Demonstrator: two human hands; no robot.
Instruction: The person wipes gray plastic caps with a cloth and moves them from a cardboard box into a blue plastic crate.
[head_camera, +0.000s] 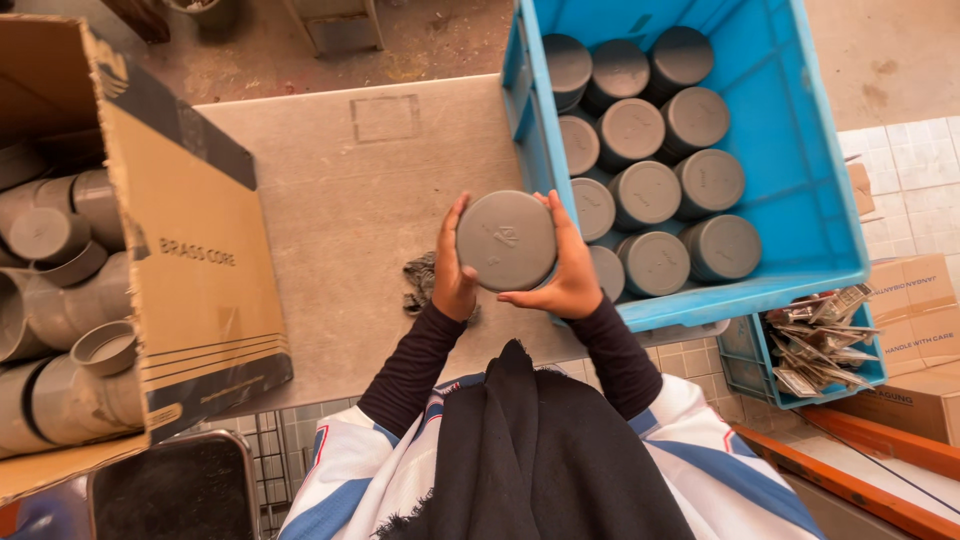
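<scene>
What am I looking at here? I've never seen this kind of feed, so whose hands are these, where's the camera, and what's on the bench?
There is no machine: a person works with bare hands, and the one picture comes from a camera on their head, looking down. The left hand and right hand together hold a round grey cap, flat face up, above a grey table. To the right, a blue crate holds rows of the same caps. To the left, an open cardboard box lies on its side, full of grey pipe fittings. A small dark rag lies on the table under the left hand. A smaller blue bin with packets sits lower right.
</scene>
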